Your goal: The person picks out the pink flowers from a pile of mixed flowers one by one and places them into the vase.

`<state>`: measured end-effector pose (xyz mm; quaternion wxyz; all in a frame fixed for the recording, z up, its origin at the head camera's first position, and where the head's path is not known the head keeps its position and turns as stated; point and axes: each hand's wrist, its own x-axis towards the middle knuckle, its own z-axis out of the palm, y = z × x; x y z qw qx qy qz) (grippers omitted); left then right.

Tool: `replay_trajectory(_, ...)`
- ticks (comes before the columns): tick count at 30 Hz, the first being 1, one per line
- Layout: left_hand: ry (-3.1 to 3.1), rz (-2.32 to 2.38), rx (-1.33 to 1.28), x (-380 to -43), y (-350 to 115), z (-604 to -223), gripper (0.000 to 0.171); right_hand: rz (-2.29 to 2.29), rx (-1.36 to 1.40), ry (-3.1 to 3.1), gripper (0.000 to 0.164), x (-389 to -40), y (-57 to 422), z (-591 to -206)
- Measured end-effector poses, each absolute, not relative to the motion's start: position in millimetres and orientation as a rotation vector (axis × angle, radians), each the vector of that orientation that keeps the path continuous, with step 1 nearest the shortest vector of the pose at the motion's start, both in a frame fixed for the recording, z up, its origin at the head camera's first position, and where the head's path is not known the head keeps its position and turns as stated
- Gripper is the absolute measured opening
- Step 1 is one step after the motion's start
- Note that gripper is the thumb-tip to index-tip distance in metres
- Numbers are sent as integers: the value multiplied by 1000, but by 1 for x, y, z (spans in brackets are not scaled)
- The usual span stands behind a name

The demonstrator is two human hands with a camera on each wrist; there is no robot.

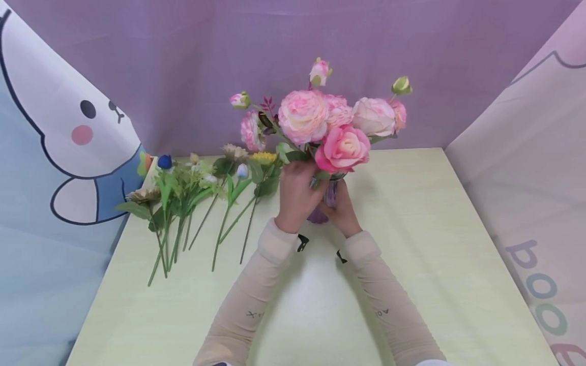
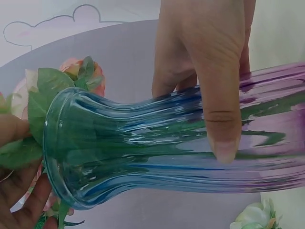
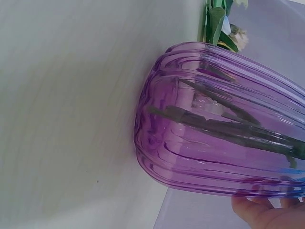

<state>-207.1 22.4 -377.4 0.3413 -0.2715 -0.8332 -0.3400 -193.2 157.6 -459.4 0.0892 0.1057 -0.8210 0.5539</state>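
A ribbed glass vase [image 2: 162,171], blue at its mouth and purple toward its base [image 3: 162,143], stands roughly upright in front of me, with dark stems showing through the glass. My right hand [image 1: 343,213] grips its body, thumb on one side and fingers on the other. At the mouth, my left hand [image 1: 297,195] has its fingers curled about the leafy flower stems; the exact hold is partly hidden. Above the mouth spreads a bunch of pink artificial flowers, with a deep pink rose [image 1: 345,147] in front and a large pale peony [image 1: 303,117] behind it.
Several loose artificial flowers lie on the pale table [image 1: 412,244] at left, among them a blue bud [image 1: 165,162], a white-blue tulip [image 1: 242,171] and a yellow bloom [image 1: 264,158]. A purple cloth [image 1: 183,66] hangs behind. Printed cloths flank both sides.
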Motion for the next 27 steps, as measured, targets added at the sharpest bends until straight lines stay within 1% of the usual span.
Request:
replay_trajectory(2,-2160,-876,-702,-207,23,-378,7,1640,312,-2452,85,-188,155,-449)
replay_trajectory(6,-2169,-865,-697,-209,24,-381,7,1632,314,-2448,85,-188,155,-449)
replay_trajectory(12,-2220,-798,-685,-210,27,-384,6,1639,289,-2474,89,-189,156,-450)
replay_trajectory(19,-2250,-791,-694,-208,25,-385,9,1627,277,-2476,95,-204,164,-483)
replay_trajectory(27,-2177,-997,-747,-203,15,-382,19,1586,282,-2443,91,-205,164,-487)
